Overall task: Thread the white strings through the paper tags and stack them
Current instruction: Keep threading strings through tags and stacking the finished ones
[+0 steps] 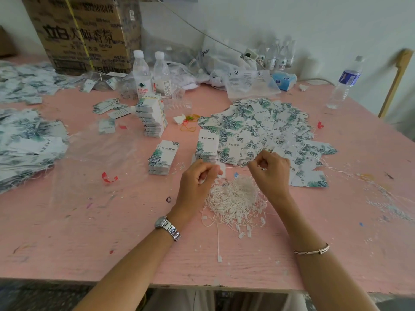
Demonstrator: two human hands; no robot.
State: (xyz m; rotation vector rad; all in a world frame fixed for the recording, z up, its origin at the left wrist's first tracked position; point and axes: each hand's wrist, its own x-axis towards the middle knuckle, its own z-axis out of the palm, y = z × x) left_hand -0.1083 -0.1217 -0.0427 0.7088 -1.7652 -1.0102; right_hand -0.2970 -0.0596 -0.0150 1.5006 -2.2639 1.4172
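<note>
My desk (89, 232) is a broad sheet of pink-painted wood, scuffed and flecked with specks of paint. Behind it runs a plain pale wall (336, 23), with a thin cable (202, 32) slanting down across it. A big printed cardboard box (83, 34) stands at the far left of the desk, close to the wall. Past the desk's right edge a light wooden frame (395, 81) stands upright, too blurred for me to tell what it belongs to. Below the near edge I see a strip of dark speckled floor (33, 297). The light is soft and even, with only faint shadows.
</note>
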